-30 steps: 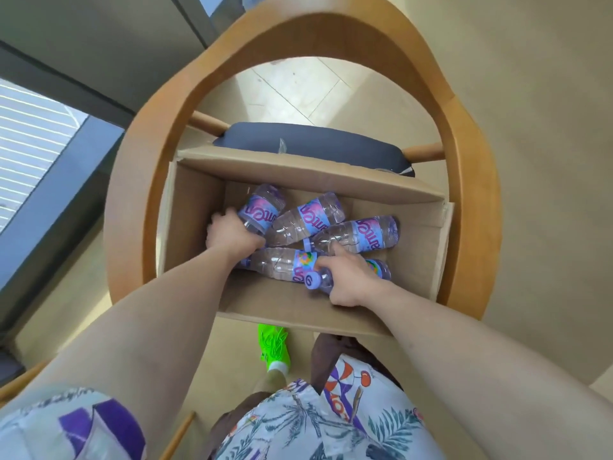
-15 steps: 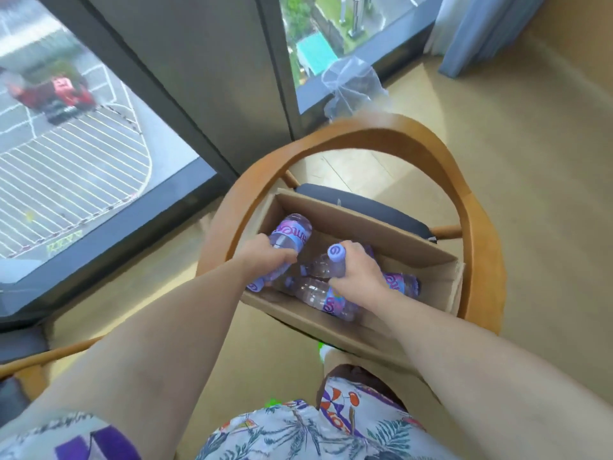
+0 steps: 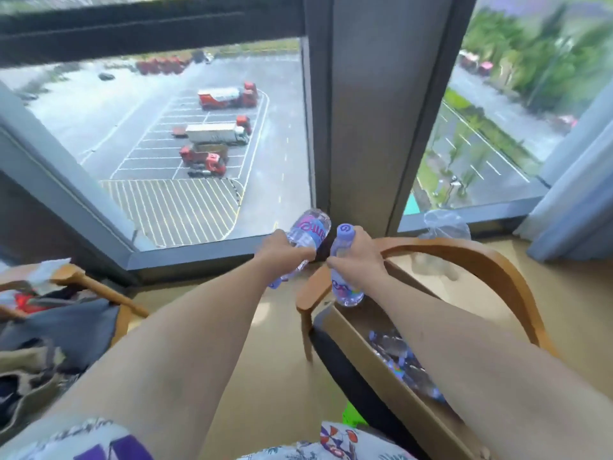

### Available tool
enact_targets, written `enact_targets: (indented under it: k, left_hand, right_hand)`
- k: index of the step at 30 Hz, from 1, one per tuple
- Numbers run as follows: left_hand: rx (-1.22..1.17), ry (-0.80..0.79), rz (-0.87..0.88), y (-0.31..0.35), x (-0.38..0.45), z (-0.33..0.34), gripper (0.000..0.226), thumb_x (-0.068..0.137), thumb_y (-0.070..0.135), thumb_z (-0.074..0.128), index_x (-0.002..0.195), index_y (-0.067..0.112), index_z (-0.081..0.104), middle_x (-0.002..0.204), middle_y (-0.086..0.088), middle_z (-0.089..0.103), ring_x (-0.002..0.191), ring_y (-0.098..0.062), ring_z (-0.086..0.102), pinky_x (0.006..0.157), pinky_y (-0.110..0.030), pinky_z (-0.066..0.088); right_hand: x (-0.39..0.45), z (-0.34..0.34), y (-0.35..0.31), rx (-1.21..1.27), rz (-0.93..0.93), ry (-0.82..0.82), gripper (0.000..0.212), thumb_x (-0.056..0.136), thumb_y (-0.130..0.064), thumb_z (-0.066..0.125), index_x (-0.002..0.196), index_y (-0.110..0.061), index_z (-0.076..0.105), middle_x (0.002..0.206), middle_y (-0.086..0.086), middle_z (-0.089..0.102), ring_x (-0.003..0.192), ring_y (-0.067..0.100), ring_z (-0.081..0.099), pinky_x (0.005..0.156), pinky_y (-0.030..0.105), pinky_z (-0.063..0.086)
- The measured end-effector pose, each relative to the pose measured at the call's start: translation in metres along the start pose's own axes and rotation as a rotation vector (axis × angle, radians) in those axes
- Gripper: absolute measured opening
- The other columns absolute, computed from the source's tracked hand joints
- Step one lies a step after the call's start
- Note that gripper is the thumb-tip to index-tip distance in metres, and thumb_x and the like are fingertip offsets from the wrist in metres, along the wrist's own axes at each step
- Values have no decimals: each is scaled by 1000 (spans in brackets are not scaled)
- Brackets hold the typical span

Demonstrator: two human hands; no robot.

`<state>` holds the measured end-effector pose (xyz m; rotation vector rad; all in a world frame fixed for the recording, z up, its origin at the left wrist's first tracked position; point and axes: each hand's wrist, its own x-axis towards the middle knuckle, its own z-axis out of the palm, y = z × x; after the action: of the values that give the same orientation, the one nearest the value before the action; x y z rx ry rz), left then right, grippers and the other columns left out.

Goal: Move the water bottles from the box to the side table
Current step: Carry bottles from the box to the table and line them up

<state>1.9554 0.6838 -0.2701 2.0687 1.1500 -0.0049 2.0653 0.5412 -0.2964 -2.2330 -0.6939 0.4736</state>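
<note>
My left hand (image 3: 282, 252) grips a clear water bottle (image 3: 306, 232) with a purple and pink label, tilted with its base up toward the window. My right hand (image 3: 356, 255) grips a second water bottle (image 3: 345, 290) near its purple cap, held roughly upright. Both bottles are in the air in front of the window. The cardboard box (image 3: 371, 360) sits on a wooden chair at lower right. Several more bottles (image 3: 398, 360) lie inside it, partly hidden by my right arm. No side table shows in this view.
The wooden chair's curved back (image 3: 481, 257) arcs around the box. A crumpled clear plastic bag (image 3: 444, 227) lies by the window sill. Another chair (image 3: 83, 283) piled with clothes stands at the left. A blue curtain (image 3: 577, 200) hangs on the right. Tan floor lies between the chairs.
Both hands have lifted their bottles out of the box and up toward the window. The view has swung up and to the left, leaving the box at lower right.
</note>
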Motion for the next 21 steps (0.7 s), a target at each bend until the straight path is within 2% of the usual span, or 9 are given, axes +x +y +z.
enact_targets:
  k: [2, 4, 6, 8, 10, 13, 15, 19, 21]
  left_hand:
    - [-6, 103, -10, -26, -20, -37, 55, 56, 53, 70, 97, 20, 55, 90, -1, 57, 82, -19, 61, 62, -27, 50]
    - [-17, 202, -60, -55, -41, -72, 60, 62, 52, 75, 108, 19, 57, 95, -2, 57, 89, -24, 60, 69, -29, 52]
    - [-35, 293, -99, -88, -64, -107, 63, 65, 52, 78, 114, 18, 58, 93, -1, 56, 84, -21, 57, 66, -28, 47]
    - [-79, 370, -125, -124, -92, -141, 67, 64, 52, 78, 117, 16, 57, 89, 2, 53, 79, -17, 54, 60, -27, 42]
    - [-121, 444, -165, -165, -124, -173, 73, 61, 53, 76, 121, 16, 57, 95, -1, 56, 85, -21, 57, 61, -27, 42]
    - [-161, 586, -263, -226, -179, -216, 72, 65, 53, 78, 124, 15, 59, 103, -4, 59, 88, -22, 55, 66, -28, 42]
    - [-174, 689, -337, -267, -220, -242, 69, 65, 53, 78, 121, 15, 63, 98, -3, 60, 85, -22, 54, 70, -27, 42]
    - [-310, 880, -523, -353, -310, -280, 71, 61, 53, 79, 119, 14, 62, 98, -2, 63, 81, -22, 59, 60, -27, 44]
    - [-407, 962, -589, -393, -356, -294, 74, 64, 48, 83, 124, 11, 60, 110, -6, 65, 94, -27, 66, 73, -32, 54]
  right_hand:
    - [-16, 19, -41, 24, -66, -24, 42, 65, -32, 70, 100, -20, 50, 94, -3, 57, 87, 23, 60, 69, 31, 44]
    - [-37, 41, -79, 54, -150, -61, 40, 63, -34, 68, 97, -23, 49, 88, -4, 57, 79, 20, 59, 62, 29, 39]
    - [-58, 66, -115, 65, -243, -100, 40, 63, -36, 69, 95, -24, 48, 86, -2, 58, 76, 18, 58, 58, 28, 38]
    - [-81, 92, -153, 78, -315, -145, 42, 65, -35, 73, 97, -26, 49, 89, -3, 59, 80, 18, 60, 62, 29, 45]
    - [-105, 121, -190, 87, -380, -196, 44, 66, -33, 76, 101, -25, 50, 93, -2, 61, 86, 21, 62, 73, 34, 51]
    - [-148, 171, -244, 106, -493, -290, 40, 68, -30, 75, 100, -25, 52, 94, 0, 64, 90, 24, 64, 79, 37, 54]
    - [-184, 206, -278, 118, -571, -361, 38, 68, -32, 77, 98, -26, 54, 95, 0, 65, 90, 22, 65, 79, 39, 56]
    - [-265, 271, -342, 183, -720, -538, 39, 62, -35, 80, 89, -32, 52, 89, -9, 65, 85, 15, 66, 72, 33, 56]
    - [-308, 300, -370, 204, -787, -656, 43, 59, -37, 79, 95, -32, 56, 90, -11, 68, 87, 14, 68, 77, 39, 59]
